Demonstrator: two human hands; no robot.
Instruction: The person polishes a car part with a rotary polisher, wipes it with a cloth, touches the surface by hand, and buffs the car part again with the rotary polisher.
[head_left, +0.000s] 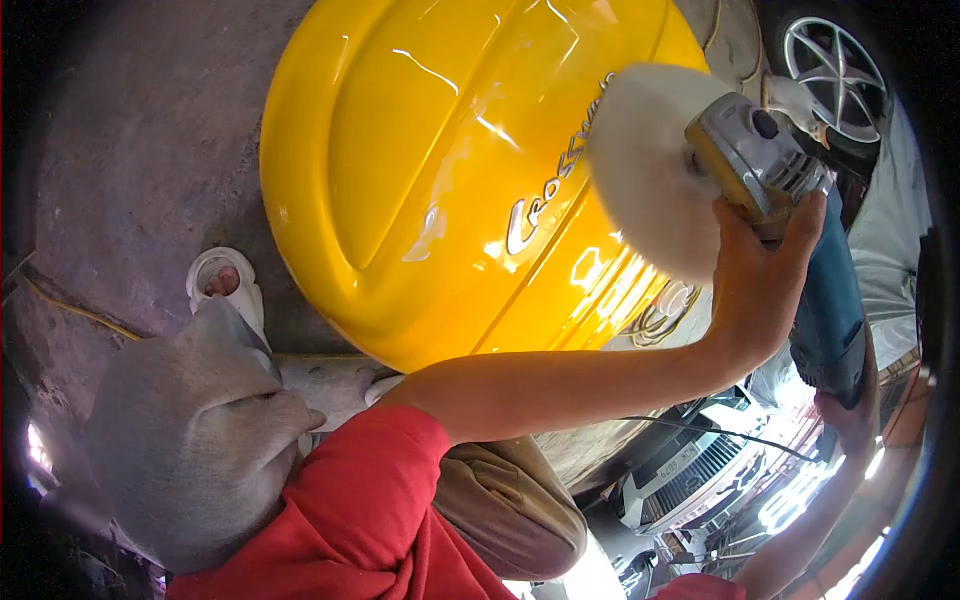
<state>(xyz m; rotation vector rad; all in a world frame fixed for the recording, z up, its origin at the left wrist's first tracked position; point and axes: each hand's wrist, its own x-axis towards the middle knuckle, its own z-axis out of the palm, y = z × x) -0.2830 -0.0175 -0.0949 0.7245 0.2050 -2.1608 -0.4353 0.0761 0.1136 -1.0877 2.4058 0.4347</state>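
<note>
- Grey floor (150, 130), scuffed and worn, spreading behind everything on the left side of the view
- Car front (675, 480) at the lower right, with a dark slatted grille and a number plate
- Yellow panel (400, 170), large, rounded and glossy, filling the upper middle, with raised contours and bright streaks of reflected light
- Pale grey sheet (895, 240) hanging in folds along the right side
- Wheel (835, 80) at the upper right, a black tyre around silver spokes
- Olive-brown trousers (515, 505) below the left arm, bent at the knee
- Red top (350, 500) on the person, its sleeve ending above the left elbow
- Grey fabric (195, 430), bunched at the lower left
- Blue-and-grey polisher (825, 290), held by both hands at the right edge of the yellow panel, its metal head towards the top and its blue body running down from there
- Round whitish pad (650, 170) on the polisher's head, overlapping the panel's right part in view; its face is blurred, and whether it touches the paint cannot be told
- Left hand (765, 240) grasping the polisher just behind its metal head, thumb and fingers spread around it
- Right hand (848, 410) closed about the lower end of the blue body, its fingers partly hidden
- White shoe (250, 300) beside the grey fabric, with bare toes showing in its opening
- Silver lettering (545, 195) on the panel, reading "CROSSW" before the pad covers part of it
</note>
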